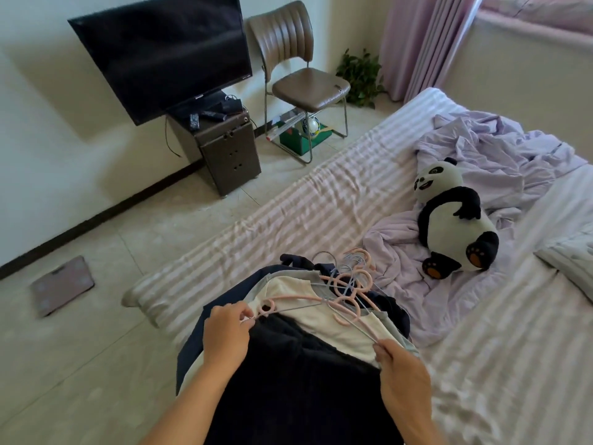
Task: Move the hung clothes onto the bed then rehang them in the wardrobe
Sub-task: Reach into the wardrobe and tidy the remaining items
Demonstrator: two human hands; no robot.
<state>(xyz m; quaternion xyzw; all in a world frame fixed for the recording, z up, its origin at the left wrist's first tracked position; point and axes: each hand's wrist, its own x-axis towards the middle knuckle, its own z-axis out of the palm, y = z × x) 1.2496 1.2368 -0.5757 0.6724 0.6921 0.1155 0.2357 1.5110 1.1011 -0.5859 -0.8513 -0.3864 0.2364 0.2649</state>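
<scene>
A pile of clothes on hangers lies on the near corner of the striped bed (321,200). On top is a dark fleece garment (298,374), with a cream top (333,319) and navy pieces beneath it. Pink and blue hangers (346,284) are bunched at the pile's far end. My left hand (224,332) pinches the left end of a thin blue hanger beside a pink hook. My right hand (401,374) pinches the same hanger's right end at the fleece's edge. The wardrobe is out of view.
A plush panda (452,216) and a crumpled lilac sheet (500,155) lie further up the bed. Across the tiled floor stand a cabinet (224,149) under a wall TV (170,56), a brown chair (305,81) and a bathroom scale (61,284).
</scene>
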